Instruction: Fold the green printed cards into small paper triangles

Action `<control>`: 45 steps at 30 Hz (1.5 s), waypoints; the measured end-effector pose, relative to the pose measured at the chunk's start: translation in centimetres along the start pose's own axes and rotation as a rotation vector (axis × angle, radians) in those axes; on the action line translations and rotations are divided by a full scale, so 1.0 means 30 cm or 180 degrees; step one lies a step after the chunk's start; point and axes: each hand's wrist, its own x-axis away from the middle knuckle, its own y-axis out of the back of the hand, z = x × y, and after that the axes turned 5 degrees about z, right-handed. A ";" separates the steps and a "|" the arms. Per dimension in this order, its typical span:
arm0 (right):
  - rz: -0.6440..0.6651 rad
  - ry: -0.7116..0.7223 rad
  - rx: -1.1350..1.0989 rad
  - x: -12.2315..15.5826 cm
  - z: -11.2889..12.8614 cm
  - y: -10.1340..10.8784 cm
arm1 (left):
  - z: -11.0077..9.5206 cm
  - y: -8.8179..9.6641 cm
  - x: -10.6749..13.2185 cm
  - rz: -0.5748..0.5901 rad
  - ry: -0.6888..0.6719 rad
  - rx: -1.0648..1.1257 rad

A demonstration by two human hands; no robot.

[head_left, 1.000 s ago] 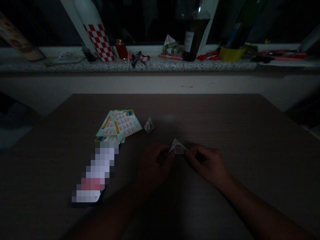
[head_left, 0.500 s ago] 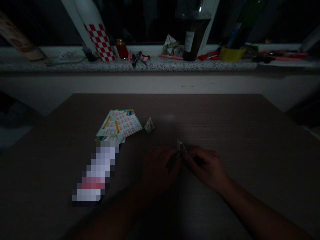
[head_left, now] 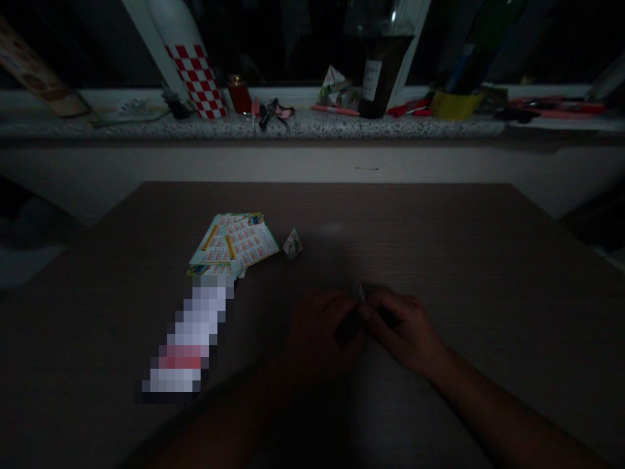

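A small folded piece of paper [head_left: 360, 293] stands on edge between my two hands, just above the table. My right hand [head_left: 403, 329] pinches it between thumb and fingers. From the other side my left hand [head_left: 325, 335] closes on it with bent fingers, its fingertips close to my right thumb; how much of the paper lies inside the fingers is hidden in the dark. Beyond my left hand a little folded paper shape [head_left: 293, 245] rests on the table, beside a loose stack of printed cards [head_left: 251, 244] with rows of numbers.
A lit phone-like screen [head_left: 195, 332], blurred by pixels, lies left on the wooden table [head_left: 439, 221]. Along the stone windowsill [head_left: 303, 127] stand a red-and-white checked bottle [head_left: 200, 81], a dark labelled bottle [head_left: 383, 78], a red jar [head_left: 239, 94] and a larger folded paper [head_left: 333, 85].
My left hand has shifted right, nearer my right hand. The folded paper between them looks narrower, as its two spread flaps have come together.
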 end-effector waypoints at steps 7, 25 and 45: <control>0.0013 0.0236 -0.0307 0.003 -0.001 0.020 | 0.014 0.037 -0.016 0.0277 0.0794 0.0778; -0.0026 -0.0675 -0.2573 0.021 -0.007 0.013 | 0.042 0.078 -0.011 0.0623 0.1494 0.2819; 0.0879 -0.0708 -0.3381 0.022 -0.020 0.022 | 0.018 0.096 -0.026 0.0947 0.1565 0.3617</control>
